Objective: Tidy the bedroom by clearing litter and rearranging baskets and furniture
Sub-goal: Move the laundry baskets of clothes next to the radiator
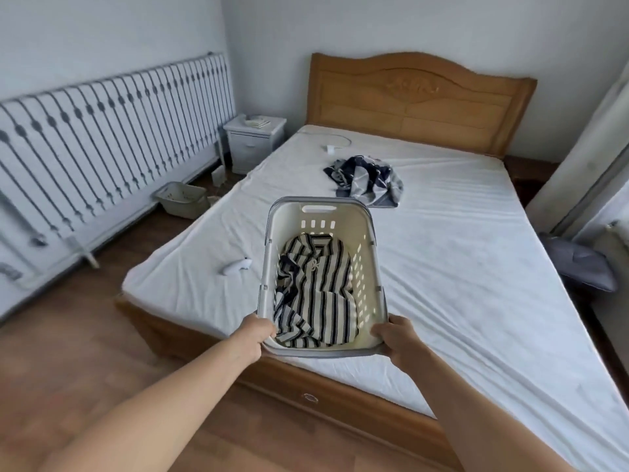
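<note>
A cream laundry basket (318,212) with a grey rim sits over the foot end of the bed, lengthwise. A striped black-and-cream garment (315,294) lies inside it. My left hand (253,338) grips the near left corner of the rim. At the near right corner, my right hand (398,337) grips the rim, thumb inside. A crumpled white piece of litter (237,266) lies on the sheet left of the basket. Beyond the basket, a navy and grey cloth (366,180) is heaped on the mattress.
The wooden bed (418,97) carries a white sheet, with a white cable and plug (332,146) near the headboard. A second small basket (182,199) stands on the floor left of the bed, near a white nightstand (253,144). A metal bed frame (112,137) leans on the left wall. A grey pillow (583,264) lies at right.
</note>
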A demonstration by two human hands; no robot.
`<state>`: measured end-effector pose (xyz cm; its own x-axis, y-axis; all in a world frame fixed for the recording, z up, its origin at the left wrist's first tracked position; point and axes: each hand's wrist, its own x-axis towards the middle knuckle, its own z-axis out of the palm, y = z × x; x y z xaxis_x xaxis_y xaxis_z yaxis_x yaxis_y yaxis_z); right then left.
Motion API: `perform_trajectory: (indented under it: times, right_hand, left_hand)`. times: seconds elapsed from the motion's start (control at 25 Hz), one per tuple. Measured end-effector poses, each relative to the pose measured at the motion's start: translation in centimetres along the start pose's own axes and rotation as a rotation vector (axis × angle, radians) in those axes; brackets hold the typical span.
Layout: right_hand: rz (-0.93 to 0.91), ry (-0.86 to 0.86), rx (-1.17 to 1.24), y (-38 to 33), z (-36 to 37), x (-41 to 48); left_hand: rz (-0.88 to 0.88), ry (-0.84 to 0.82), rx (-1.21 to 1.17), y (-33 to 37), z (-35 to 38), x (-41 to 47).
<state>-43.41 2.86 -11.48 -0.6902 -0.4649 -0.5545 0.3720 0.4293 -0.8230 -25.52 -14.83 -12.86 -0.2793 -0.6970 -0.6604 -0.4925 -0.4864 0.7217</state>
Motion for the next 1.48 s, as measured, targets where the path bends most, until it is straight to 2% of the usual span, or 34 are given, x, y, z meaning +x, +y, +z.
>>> perform_trajectory:
  times: [0.44, 0.72, 1.16, 1.48]
  right_hand:
    - [-0.047, -0.189, -0.182, -2.5, 26.1, -1.7]
    - [-0.053, -0.344, -0.278, -2.4, 39.5, -3.0]
    - [-0.068, -0.532, -0.46, -5.3, 57.1, -1.5]
    - [-0.043, -0.624, -0.471, -10.9, 71.6, 6.7]
  left_hand:
    - [-0.054, 0.18, -0.214, -3.0, -25.0, 4.2]
    - [-0.13, 0.246, -0.283, -5.8, -37.3, 5.5]
    - [-0.222, 0.404, -0.544, -7.5, -49.5, 10.3]
    - [-0.27, 0.502, -0.63, -0.6, -58.3, 20.3]
